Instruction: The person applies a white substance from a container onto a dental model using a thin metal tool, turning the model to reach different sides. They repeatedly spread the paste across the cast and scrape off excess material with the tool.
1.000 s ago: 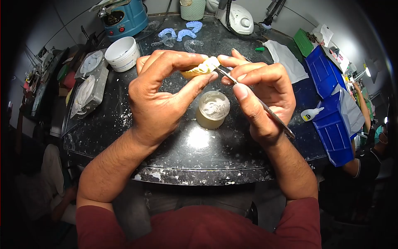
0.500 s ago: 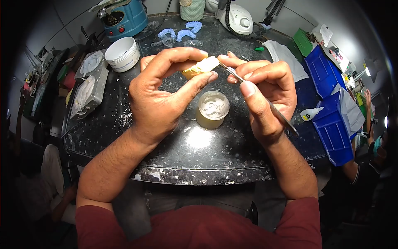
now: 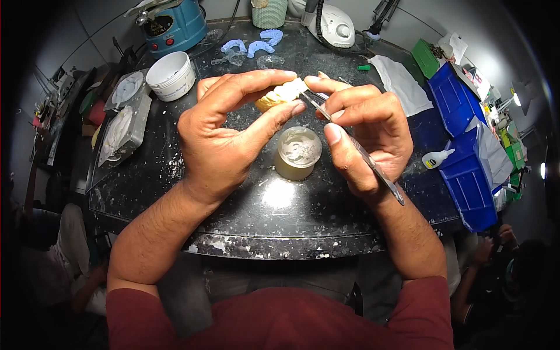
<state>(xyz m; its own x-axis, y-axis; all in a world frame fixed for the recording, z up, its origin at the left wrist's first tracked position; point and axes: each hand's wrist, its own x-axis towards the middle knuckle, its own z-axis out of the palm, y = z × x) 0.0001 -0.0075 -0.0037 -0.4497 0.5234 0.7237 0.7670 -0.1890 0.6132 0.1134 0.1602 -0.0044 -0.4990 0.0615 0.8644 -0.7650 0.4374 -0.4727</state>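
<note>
Nearest the camera, the person's dark red sleeves (image 3: 280,321) frame two forearms reaching over the rounded edge of a black speckled worktable (image 3: 274,233), which is dusted with white chips. The left hand (image 3: 224,137) pinches a small yellow dental cast (image 3: 280,94) between thumb and fingertips, raised above the table and turned so its pale upper surface faces the tool; that pinch seems meant to steady it for fine work. The right hand (image 3: 364,128) is closed around a slim metal instrument (image 3: 356,150), gripped like a pen, its thin tip touching the end of the cast while the handle runs back past the wrist.

Directly under the two hands stands a small round jar (image 3: 297,153) with pale material inside, placed within easy reach of the tip. Further left lie grey mould flasks (image 3: 125,125) and a white tub (image 3: 171,74). Beyond them, blue and clear impression trays (image 3: 251,49) are scattered near a blue machine (image 3: 175,23) and a white motor unit (image 3: 335,26). To the right sit blue bins (image 3: 466,146), a white cloth (image 3: 402,84) and a small glue bottle (image 3: 437,157).
</note>
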